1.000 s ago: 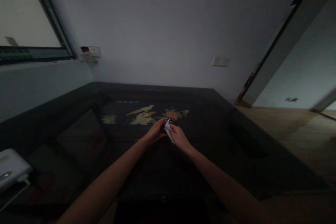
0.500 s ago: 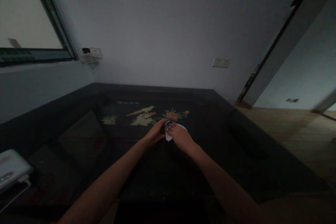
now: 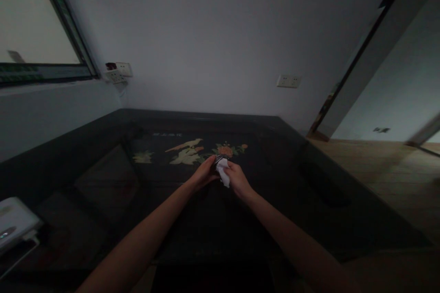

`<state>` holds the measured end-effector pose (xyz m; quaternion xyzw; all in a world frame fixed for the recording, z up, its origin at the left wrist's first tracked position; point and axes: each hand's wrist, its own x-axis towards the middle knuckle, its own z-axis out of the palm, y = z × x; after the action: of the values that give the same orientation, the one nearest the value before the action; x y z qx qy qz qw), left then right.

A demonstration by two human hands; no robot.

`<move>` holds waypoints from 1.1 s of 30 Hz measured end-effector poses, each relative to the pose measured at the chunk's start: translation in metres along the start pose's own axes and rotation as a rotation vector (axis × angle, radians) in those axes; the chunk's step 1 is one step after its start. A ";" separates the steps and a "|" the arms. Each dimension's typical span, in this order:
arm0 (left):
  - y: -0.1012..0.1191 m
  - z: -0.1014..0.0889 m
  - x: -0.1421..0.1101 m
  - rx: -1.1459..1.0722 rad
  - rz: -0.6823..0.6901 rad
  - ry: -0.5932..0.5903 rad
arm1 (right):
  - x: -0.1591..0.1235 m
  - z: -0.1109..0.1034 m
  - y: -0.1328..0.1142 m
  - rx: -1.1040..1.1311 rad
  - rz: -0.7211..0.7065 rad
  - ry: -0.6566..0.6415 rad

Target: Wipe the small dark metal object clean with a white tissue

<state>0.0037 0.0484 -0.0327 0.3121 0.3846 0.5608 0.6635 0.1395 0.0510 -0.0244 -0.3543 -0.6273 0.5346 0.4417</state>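
Observation:
My left hand is closed around a small dark, shiny object whose kind I cannot make out; most of it is hidden by the fingers and the tissue. My right hand pinches a white tissue and presses it against the near side of that object. The tissue's lower end hangs loose between the two hands. Both hands meet above the middle of a dark glossy table, just in front of its printed bird and flower picture.
A white box-shaped device with a white cable lies at the table's left edge. A dark elongated shape lies on the right side. Behind the table is a wall with power sockets; a window is at left.
My right hand has shifted slightly and turned, and the tissue now shows in front of the dark object, between the hands. My left hand keeps its hold almost unmoved.

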 end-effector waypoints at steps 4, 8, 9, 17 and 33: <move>-0.004 -0.006 0.005 -0.003 0.013 -0.020 | -0.003 -0.001 -0.008 -0.189 -0.020 -0.035; -0.006 -0.009 0.008 -0.003 0.003 -0.027 | -0.011 -0.006 -0.031 -0.707 -0.151 -0.201; -0.007 -0.009 0.009 -0.006 0.003 -0.035 | -0.013 -0.007 -0.035 -0.820 -0.162 -0.247; 0.000 0.000 0.001 -0.005 -0.006 -0.056 | -0.013 -0.009 -0.053 -1.492 -0.262 -0.419; 0.000 -0.003 0.001 -0.001 -0.019 -0.020 | -0.006 -0.006 -0.023 -0.600 -0.103 -0.169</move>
<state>0.0014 0.0498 -0.0346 0.3136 0.3806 0.5517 0.6726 0.1479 0.0434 -0.0031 -0.3909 -0.8088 0.3301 0.2901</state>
